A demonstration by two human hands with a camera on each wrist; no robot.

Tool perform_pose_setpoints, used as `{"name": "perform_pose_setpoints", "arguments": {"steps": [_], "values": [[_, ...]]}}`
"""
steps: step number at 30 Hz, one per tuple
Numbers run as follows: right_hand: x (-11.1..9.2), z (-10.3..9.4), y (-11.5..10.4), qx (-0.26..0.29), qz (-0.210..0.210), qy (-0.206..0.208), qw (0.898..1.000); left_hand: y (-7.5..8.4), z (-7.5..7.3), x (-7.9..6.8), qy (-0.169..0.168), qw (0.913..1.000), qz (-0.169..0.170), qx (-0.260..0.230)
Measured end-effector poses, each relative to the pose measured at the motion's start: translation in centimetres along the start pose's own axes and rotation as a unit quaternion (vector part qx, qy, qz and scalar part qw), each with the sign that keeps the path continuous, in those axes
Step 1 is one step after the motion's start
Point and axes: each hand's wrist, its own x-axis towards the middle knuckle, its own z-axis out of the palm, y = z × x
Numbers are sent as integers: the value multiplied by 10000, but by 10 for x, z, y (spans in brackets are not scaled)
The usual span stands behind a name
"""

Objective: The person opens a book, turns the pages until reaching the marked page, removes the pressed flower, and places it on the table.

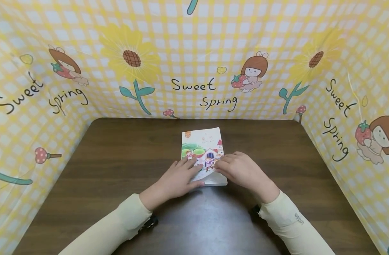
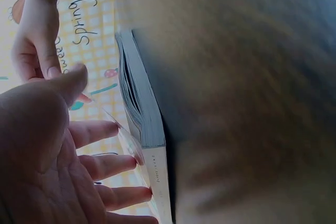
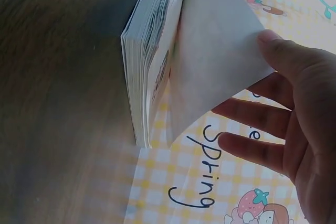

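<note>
A thick paperback book with an illustrated cover lies on the table before me, its front cover lifted at the lower right corner. My left hand rests on the lower left of the cover with fingers outstretched; the left wrist view has its fingertips along the spine side. With thumb and fingers, my right hand pinches the raised corner. In the right wrist view the cover's blank white inside bends away from the page block, and part of a printed first page shows.
The dark brown wooden table extends around the book on all sides. A yellow checked cloth with sunflowers and "Sweet Spring" lettering stands behind and along both sides. Black straps with devices sit at both wrists.
</note>
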Motion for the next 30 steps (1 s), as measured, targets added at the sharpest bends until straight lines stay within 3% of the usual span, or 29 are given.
{"name": "perform_pose_setpoints", "arguments": {"steps": [5,9,14,16,19,23,27,30], "values": [[2,0,0,19,16,197,9998,2,-3,0,205,9998,23,-40],[2,-2,0,115,276,426,9986,2,-4,-1,502,9983,154,-237],[1,-5,1,182,1031,636,9925,2,-6,-6,993,9921,-102,-760],[1,-6,2,232,1384,620,9882,1,-6,-9,1328,9885,-126,-714],[0,-6,2,319,1776,541,9821,-2,-8,-13,1979,9801,102,-86],[0,-4,3,490,1982,389,9782,-8,-12,-20,2731,9540,483,1140],[0,0,4,607,1961,15,9787,-10,-22,-28,2961,9254,600,2288],[-1,3,5,629,1796,-355,9811,-9,-30,-35,2895,9118,513,2866]]}}
